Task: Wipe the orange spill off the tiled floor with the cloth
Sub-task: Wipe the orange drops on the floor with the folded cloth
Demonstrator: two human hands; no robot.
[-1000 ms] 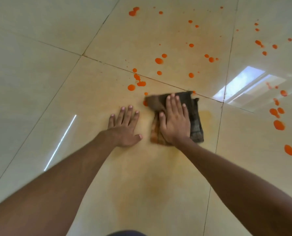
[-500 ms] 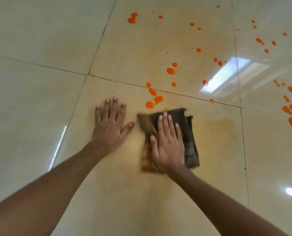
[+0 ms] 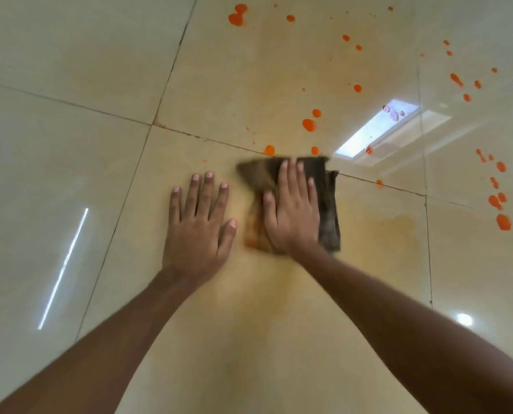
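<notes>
A dark brown folded cloth (image 3: 327, 204), stained orange at its near left corner, lies on the cream tiled floor (image 3: 69, 70). My right hand (image 3: 291, 213) presses flat on it with straight fingers. My left hand (image 3: 198, 225) rests flat on the bare tile just left of the cloth. Orange drops (image 3: 309, 124) dot the tile beyond the cloth's far edge, two of them right at the grout line. More orange drops (image 3: 503, 221) run down the right side. A pale orange smear (image 3: 395, 228) stains the tile right of the cloth.
Dark grout lines (image 3: 159, 115) cross just beyond my left hand. A bright window reflection (image 3: 377, 130) lies on the tile past the cloth, and a thin light streak (image 3: 63, 267) at the left. Both forearms reach in from the bottom.
My right hand has pushed the cloth forward over the drops that lay just ahead of it, up to the grout line. My left hand stays flat on the tile beside it.
</notes>
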